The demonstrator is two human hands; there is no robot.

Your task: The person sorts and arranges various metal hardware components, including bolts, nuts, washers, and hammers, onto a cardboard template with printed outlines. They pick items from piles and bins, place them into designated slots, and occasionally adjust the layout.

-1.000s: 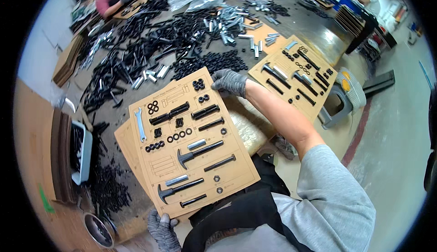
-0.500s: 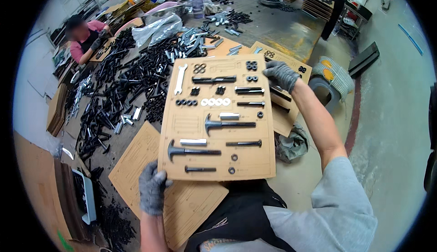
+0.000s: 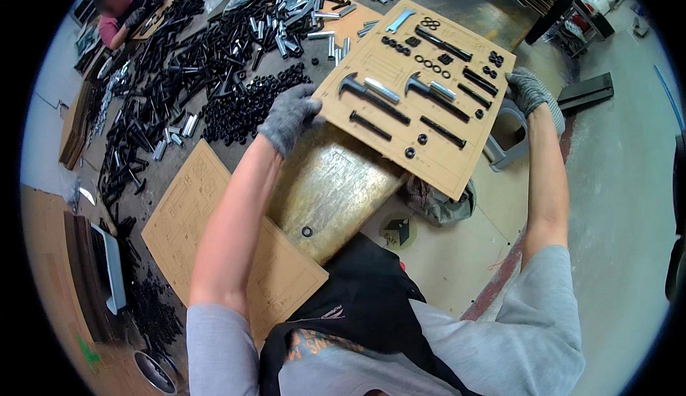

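Cardboard panel carrying two hammers, left grip and right grip clamped on its edges

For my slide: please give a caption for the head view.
Two gloved hands, left hand and right hand, hold a cardboard sheet loaded with black hardware.

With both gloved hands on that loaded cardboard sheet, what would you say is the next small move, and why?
Probably level it before carrying on. The brown cardboard sheet of black bolts and silver parts is held in the air, tilted, with the left hand gripping its near-left edge and the right hand its far-right edge. The loose-looking black washers might slide off.
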